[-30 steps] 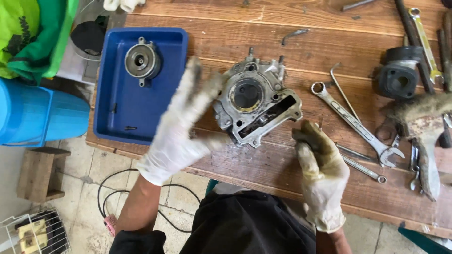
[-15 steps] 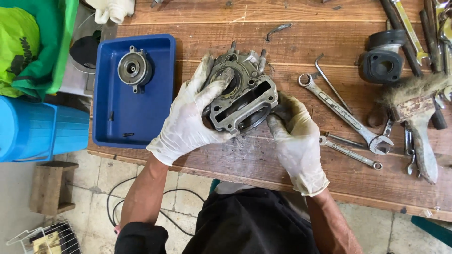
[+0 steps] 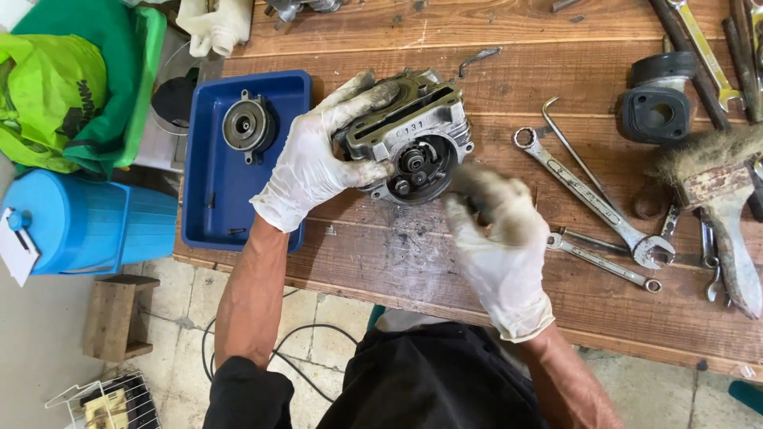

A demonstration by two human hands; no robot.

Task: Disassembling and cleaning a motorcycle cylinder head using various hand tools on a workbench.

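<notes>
A grey metal engine cylinder head (image 3: 413, 135) stands tipped on its side on the wooden workbench (image 3: 413, 262), a round gear and bearing opening facing me. My left hand (image 3: 318, 159), in a dirty white glove, grips its left side with fingers over the top. My right hand (image 3: 497, 230), also gloved, is just right of the part and blurred; its fingers are loosely curled and I see nothing in them.
A blue tray (image 3: 214, 191) at the left holds a round metal part (image 3: 246, 125). Wrenches (image 3: 592, 195), a worn brush (image 3: 719, 187) and a black rubber piece (image 3: 658, 107) lie at the right. A blue container (image 3: 87, 226) and green bag (image 3: 71, 79) sit beside the bench.
The engine part has been turned from lying flat to standing on its side. My left hand went from hovering to gripping it; my right hand came off the part.
</notes>
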